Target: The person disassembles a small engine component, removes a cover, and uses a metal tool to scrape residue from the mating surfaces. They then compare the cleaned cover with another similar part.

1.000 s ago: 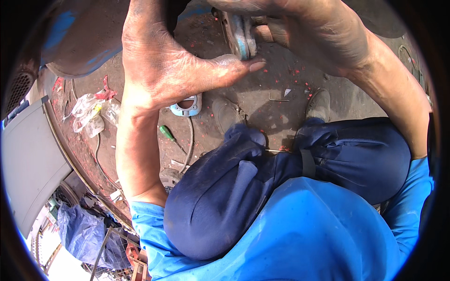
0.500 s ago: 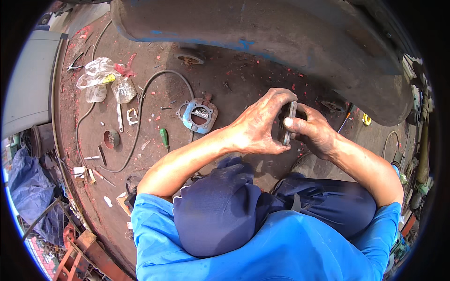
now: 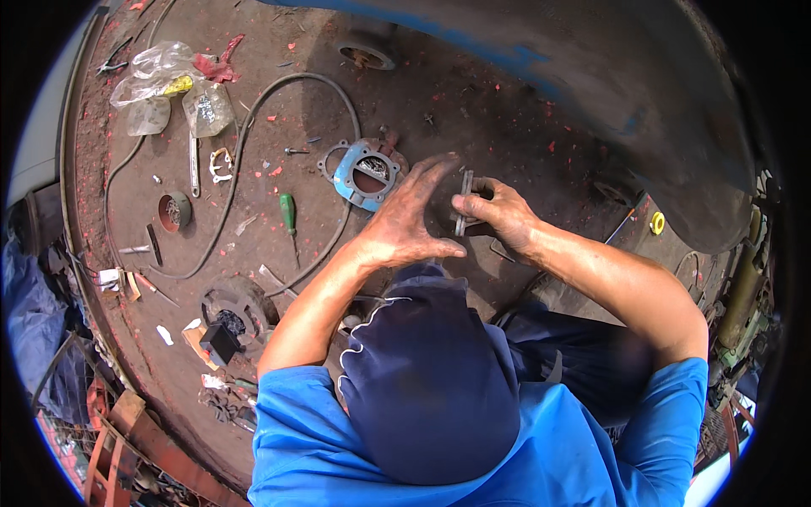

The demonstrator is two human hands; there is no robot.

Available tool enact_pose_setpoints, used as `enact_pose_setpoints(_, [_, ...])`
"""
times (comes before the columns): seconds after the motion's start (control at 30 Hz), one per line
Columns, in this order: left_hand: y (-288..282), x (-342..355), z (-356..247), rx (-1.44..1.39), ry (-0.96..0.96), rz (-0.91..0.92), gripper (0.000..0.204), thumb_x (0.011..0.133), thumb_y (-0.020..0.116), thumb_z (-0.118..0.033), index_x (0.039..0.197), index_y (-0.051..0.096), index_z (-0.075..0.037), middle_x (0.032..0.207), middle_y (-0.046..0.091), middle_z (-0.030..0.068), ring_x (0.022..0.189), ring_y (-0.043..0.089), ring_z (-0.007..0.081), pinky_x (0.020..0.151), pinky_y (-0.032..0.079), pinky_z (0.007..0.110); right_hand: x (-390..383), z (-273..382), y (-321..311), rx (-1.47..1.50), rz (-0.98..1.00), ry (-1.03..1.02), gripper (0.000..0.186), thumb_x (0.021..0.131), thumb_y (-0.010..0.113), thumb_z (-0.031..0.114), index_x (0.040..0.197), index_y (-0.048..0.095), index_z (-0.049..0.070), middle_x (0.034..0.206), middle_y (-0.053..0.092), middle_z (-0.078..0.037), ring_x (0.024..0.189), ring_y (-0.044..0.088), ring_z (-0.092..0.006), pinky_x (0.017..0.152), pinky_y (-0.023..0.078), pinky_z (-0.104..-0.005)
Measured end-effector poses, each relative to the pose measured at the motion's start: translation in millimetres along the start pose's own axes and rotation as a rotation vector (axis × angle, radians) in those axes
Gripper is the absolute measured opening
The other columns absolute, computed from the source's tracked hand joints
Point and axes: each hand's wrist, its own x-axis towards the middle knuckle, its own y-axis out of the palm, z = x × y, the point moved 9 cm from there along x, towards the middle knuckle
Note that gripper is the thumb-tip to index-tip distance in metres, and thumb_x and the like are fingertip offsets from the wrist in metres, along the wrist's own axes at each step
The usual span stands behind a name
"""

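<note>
Between the thumb and fingers of my right hand (image 3: 500, 217) is a thin, flat grey metal plate (image 3: 464, 203), upright and seen almost edge-on. My left hand (image 3: 407, 218) is spread wide, thumb and fingers apart, just left of the plate and not touching it. Beyond its fingers, a blue metal housing (image 3: 345, 176) with a large round opening lies on the ground. A thin ring-shaped flange (image 3: 326, 160) sits against the housing's left side. The face of the held plate is hidden from this angle.
A green-handled screwdriver (image 3: 288, 213), a wrench (image 3: 195, 167), a pale gasket (image 3: 221, 166) and a small round cup (image 3: 175, 211) lie to the left, around a looping hose (image 3: 230, 203). Clear plastic bags (image 3: 160, 74) lie farther off. A large dark curved body (image 3: 608, 76) overhangs the far side.
My left hand has come away from the plate and moved left with its fingers spread. My right hand has shifted left, still holding the plate. The view has shifted too.
</note>
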Motion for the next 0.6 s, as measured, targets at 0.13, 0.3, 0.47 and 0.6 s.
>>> enact_pose_setpoints(0.13, [-80,-47,106,0.156,-0.371,-0.513,0.048,0.082,0.077,-0.019,0.123,0.063,0.0,0.127,0.059,0.0215,0.121,0.058,0.0369,0.101,0.046,0.041,38,-5,26,-0.077,-0.095,0.039,0.08,0.078,0.081,0.043,0.128,0.049,-0.011,0.113,0.064,-0.019,0.101,0.063,-0.0216,0.091,0.05,-0.0334])
enact_pose_setpoints(0.3, [-88,-65,172,0.325,-0.576,-0.408,0.05,0.09,0.066,-0.029,0.128,0.061,0.004,0.124,0.063,0.0253,0.118,0.06,0.0376,0.1,0.046,0.043,75,-26,36,-0.313,-0.218,0.015,0.088,0.077,0.08,0.047,0.13,0.046,-0.015,0.123,0.062,-0.03,0.115,0.063,-0.0333,0.098,0.048,-0.0364])
enact_pose_setpoints(0.47, [-83,-54,184,0.245,-0.653,-0.248,0.06,0.083,0.073,-0.026,0.132,0.058,0.005,0.129,0.062,0.0263,0.121,0.06,0.0367,0.103,0.045,0.042,64,-10,20,-0.41,-0.225,0.061,0.093,0.076,0.078,0.049,0.132,0.043,-0.017,0.124,0.06,-0.033,0.119,0.06,-0.0368,0.101,0.047,-0.0387])
enact_pose_setpoints(0.6, [-81,-46,179,0.343,-0.632,-0.201,0.072,0.076,0.079,-0.019,0.138,0.052,0.003,0.126,0.064,0.0254,0.117,0.063,0.0336,0.1,0.048,0.041,63,-16,-7,-0.437,-0.304,0.101,0.085,0.078,0.078,0.046,0.129,0.046,-0.014,0.116,0.064,-0.027,0.111,0.063,-0.0306,0.097,0.048,-0.0367])
